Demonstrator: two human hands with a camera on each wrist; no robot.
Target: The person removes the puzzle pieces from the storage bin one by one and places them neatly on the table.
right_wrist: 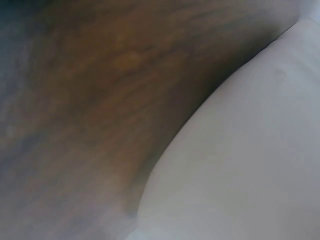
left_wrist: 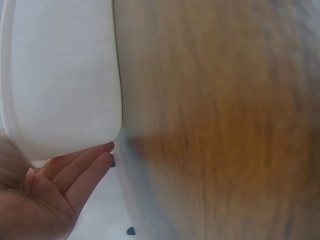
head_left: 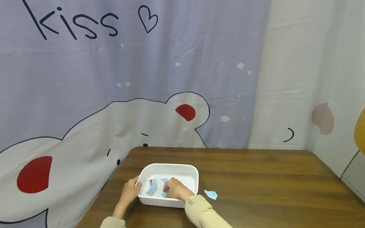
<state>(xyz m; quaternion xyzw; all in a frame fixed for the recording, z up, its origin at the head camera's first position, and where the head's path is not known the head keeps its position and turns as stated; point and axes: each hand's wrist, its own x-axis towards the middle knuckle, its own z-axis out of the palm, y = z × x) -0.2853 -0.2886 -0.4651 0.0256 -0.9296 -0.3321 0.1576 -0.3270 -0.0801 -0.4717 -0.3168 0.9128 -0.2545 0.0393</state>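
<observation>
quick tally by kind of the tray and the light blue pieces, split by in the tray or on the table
White tray: 1
Light blue pieces inside: 4 visible; the right hand may hide more
Loose light blue piece on the table: 1
Total: 6 visible

A white tray, gripped by the left hand, held flat light-blue pieces near the right hand, another piece lying just outside.

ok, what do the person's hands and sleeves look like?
Left hand and right hand: bare, no gloves. Left sleeve and right sleeve: pale yellow fabric; the right has a small dark marking near its cuff, illegible.
</observation>
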